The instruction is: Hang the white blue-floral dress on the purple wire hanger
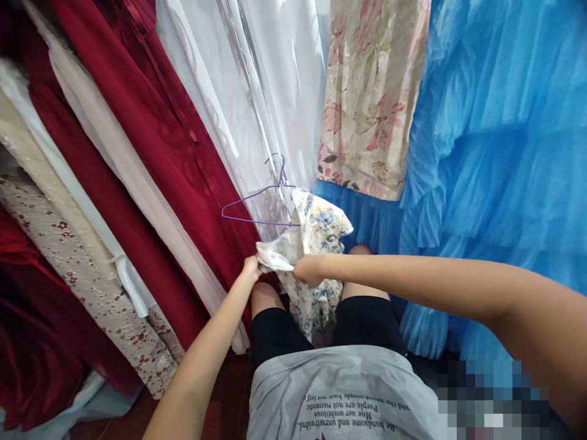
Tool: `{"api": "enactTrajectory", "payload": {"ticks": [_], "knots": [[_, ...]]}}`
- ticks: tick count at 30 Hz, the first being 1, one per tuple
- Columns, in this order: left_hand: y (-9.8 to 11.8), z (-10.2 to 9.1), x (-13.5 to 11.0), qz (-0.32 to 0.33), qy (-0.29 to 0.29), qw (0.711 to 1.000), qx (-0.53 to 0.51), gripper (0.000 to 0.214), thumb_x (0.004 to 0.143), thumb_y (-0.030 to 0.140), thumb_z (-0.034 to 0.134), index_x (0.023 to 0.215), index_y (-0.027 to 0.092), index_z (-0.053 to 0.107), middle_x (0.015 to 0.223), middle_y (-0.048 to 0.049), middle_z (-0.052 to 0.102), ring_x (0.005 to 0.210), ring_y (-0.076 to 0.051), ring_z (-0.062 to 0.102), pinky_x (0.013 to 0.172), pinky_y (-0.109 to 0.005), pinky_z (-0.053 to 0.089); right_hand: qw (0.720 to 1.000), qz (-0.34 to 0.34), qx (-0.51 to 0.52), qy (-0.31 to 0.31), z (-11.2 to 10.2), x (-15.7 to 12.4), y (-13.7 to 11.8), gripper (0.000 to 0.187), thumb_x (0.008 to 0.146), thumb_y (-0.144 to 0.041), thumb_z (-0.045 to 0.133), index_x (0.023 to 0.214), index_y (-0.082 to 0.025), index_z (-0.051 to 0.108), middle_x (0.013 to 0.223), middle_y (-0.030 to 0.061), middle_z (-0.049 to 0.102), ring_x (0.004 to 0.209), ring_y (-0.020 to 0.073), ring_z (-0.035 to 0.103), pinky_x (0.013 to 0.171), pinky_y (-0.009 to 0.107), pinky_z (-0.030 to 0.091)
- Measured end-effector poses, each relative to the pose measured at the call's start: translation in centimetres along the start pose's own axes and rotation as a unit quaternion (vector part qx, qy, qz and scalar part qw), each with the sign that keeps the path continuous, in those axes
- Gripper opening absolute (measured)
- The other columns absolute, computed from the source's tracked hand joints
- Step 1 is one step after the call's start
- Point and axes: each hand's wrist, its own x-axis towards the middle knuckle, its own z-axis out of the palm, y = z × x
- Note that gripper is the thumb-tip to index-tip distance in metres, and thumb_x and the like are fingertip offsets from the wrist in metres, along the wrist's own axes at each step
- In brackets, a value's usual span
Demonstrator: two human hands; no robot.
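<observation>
A white garment with blue and yellow flowers (316, 235) hangs from a purple wire hanger (257, 201) in front of my knees. My left hand (250, 269) is closed on the garment's left edge. My right hand (308, 271) is closed on the fabric just to the right of it. The cloth is stretched between the two hands. The rest of the garment droops down between my legs.
Hanging clothes surround me: dark red dresses (151, 122) and pale floral fabric (87, 275) at left, white sheer gowns (257, 85) ahead, a pink-flowered beige piece (371, 98), and blue ruffled tulle (499, 153) at right. Dark wooden floor (229, 391) lies below.
</observation>
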Motion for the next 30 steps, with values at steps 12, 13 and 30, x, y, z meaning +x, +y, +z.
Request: {"api": "enactTrajectory", "payload": {"ticks": [12, 13, 30], "knots": [[6.0, 6.8, -7.2, 0.288, -0.317, 0.902, 0.054, 0.031, 0.089, 0.045, 0.059, 0.077, 0.017, 0.063, 0.079, -0.0033, 0.062, 0.080, -0.017, 0.058, 0.081, -0.029, 0.048, 0.834, 0.138, 0.499, 0.189, 0.5, -0.9, 4.7, 0.023, 0.077, -0.037, 0.069, 0.085, -0.016, 0.063, 0.082, 0.0063, 0.069, 0.076, 0.0210, 0.065, 0.062, 0.027, 0.051], [6.4, 6.8, -7.4, 0.310, -0.304, 0.900, 0.051, 0.029, 0.091, 0.045, 0.058, 0.085, 0.018, 0.064, 0.084, -0.0035, 0.063, 0.083, -0.017, 0.058, 0.083, -0.029, 0.047, 0.791, 0.130, 0.565, 0.195, 0.5, -1.4, 4.5, 0.019, 0.077, -0.033, 0.068, 0.083, -0.017, 0.061, 0.078, 0.0048, 0.067, 0.072, 0.0192, 0.063, 0.060, 0.026, 0.051], [4.2, 3.3, -13.1, -0.009, -0.584, 0.812, 0.022, 0.051, 0.080, 0.057, 0.071, 0.118, 0.024, 0.063, 0.104, -0.0064, 0.069, 0.090, -0.019, 0.064, 0.079, -0.029, 0.049, 0.789, 0.124, 0.594, 0.097, -3.8, -12.5, 11.9, 0.007, 0.063, -0.021, 0.067, 0.066, -0.016, 0.067, 0.065, 0.0001, 0.065, 0.057, 0.0122, 0.056, 0.054, 0.022, 0.044]]}}
